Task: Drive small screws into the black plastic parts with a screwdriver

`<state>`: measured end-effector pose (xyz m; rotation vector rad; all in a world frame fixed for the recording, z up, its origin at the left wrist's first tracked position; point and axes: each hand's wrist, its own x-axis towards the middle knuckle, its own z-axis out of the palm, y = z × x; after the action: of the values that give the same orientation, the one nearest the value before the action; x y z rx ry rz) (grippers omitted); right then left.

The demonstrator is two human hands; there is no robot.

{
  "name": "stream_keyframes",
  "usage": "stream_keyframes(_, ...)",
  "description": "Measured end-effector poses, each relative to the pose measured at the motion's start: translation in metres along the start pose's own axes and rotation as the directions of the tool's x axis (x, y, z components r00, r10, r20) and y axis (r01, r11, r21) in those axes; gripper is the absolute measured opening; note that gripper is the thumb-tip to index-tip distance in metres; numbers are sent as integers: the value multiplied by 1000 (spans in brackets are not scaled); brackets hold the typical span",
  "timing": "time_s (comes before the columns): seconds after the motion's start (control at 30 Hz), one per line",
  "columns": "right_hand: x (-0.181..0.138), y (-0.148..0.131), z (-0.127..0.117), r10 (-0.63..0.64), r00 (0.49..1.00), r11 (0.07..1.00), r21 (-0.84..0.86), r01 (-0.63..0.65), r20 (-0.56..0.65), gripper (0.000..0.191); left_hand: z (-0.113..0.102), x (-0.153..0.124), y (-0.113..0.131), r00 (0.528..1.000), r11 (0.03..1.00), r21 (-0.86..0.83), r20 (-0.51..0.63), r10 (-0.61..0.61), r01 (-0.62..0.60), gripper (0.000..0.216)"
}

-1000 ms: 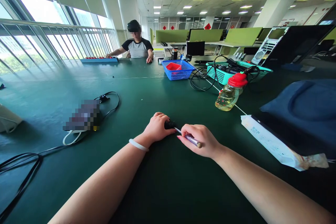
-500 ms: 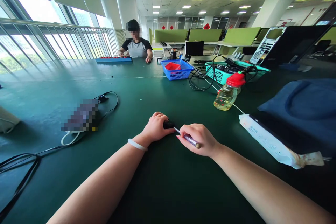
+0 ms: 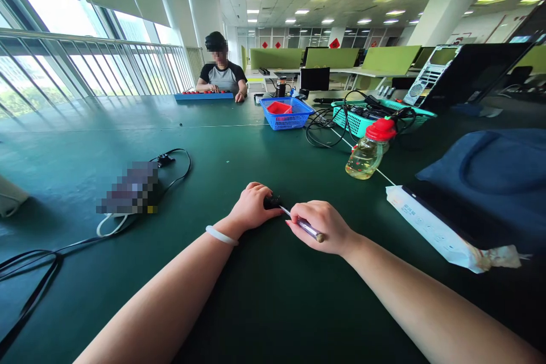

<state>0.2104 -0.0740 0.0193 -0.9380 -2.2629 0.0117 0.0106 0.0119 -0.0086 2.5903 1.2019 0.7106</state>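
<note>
Both my hands rest on the green table [image 3: 264,296] in front of me. My left hand [image 3: 252,207], a white bangle on its wrist, is closed over a small black object [image 3: 272,202] and pins it to the table. My right hand [image 3: 326,226] is closed round a thin pen-like tool [image 3: 306,228] with a metal shaft and a brownish end. The tool's tip points left and meets the black object. Most of that object is hidden under my fingers.
A red-capped bottle of yellowish liquid [image 3: 369,150] stands to the right, with a blue basket [image 3: 285,112] and a teal basket of cables [image 3: 362,116] behind. A white packet [image 3: 443,233] and dark blue bag [image 3: 490,176] lie right. Black cables [image 3: 170,165] run left. A person [image 3: 220,71] sits opposite.
My hands have stayed put on the black object and the tool. The person opposite has slid the blue tray with red pieces to the right, in front of them.
</note>
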Motion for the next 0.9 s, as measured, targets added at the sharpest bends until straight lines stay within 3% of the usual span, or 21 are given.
stream_keyframes(0.27, -1, 2, 1, -11, 1000, 999, -34, 10, -25, 14, 0, 0, 0, 1000, 1000, 8, 1, 10, -10, 36)
stream_keyframes(0.6, 0, 3, -1, 67, 998, 995, 73, -66, -9, 15, 1, 0, -1, 1000, 1000, -14, 3, -2, 2, 36)
stream_keyframes(0.73, -1, 7, 0, 217, 976, 948, 243, -208, -10, 16, -2, 0, 0, 1000, 1000, -17, 6, 0, 0, 34)
stream_keyframes(0.9, -1, 16, 2, 471, 882, 777, 482, -406, -17, 21, 2, -3, -1, 1000, 1000, -24, 13, 1, -1, 38)
